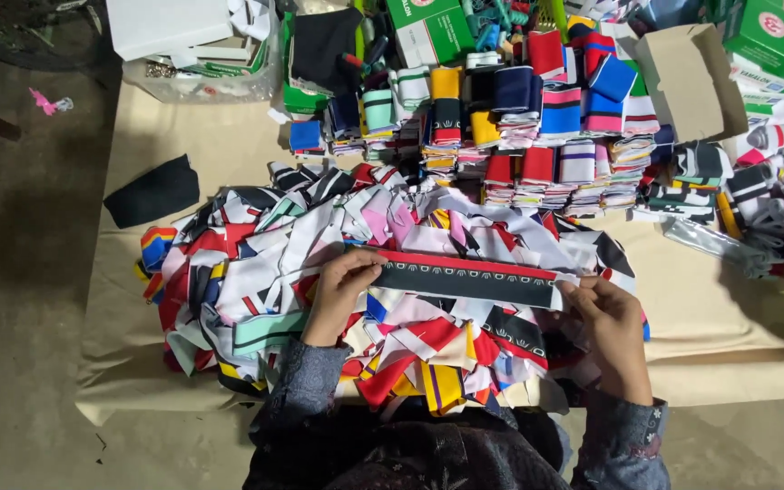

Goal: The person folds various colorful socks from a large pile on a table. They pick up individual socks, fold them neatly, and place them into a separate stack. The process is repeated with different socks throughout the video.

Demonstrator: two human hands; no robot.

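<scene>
Both hands, left hand and right hand, fingers pinching ends of black-and-red knit strip, stretched flat over loose strip pile.

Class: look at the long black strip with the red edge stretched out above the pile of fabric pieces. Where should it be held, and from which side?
Probably by its two short ends, coming in from either side. The black strip with the red edge is long, thin and limp, so a middle hold would let it sag. The left hand and right hand pinch one end each, holding it flat above the pile of fabric pieces.

A long black fabric strip with red top edge lies stretched flat, level atop loose scraps.
</scene>
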